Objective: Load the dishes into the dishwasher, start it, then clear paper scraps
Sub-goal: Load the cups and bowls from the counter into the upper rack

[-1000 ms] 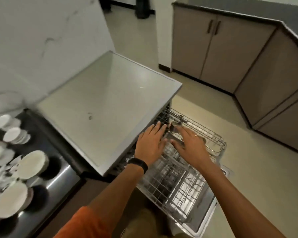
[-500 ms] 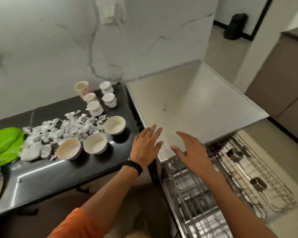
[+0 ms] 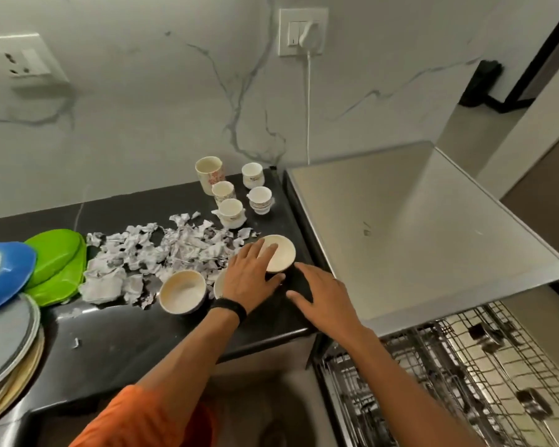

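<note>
Nearest, at lower right, the dishwasher's wire rack (image 3: 465, 366) stands pulled out below its grey top (image 3: 417, 237). Over the black surface (image 3: 126, 343), the right hand (image 3: 323, 295) is spread open and relaxed, holding nothing, just beside a cream bowl (image 3: 281, 253). The left hand (image 3: 250, 275) lies across that bowl's rim with fingers fairly straight and thumb at its near side. Left of it sits a second bowl (image 3: 183, 291). Beyond, paper scraps (image 3: 162, 253) are strewn, with coloured plates (image 3: 54, 256) at their left end and cups (image 3: 231, 212) nearer the wall.
</note>
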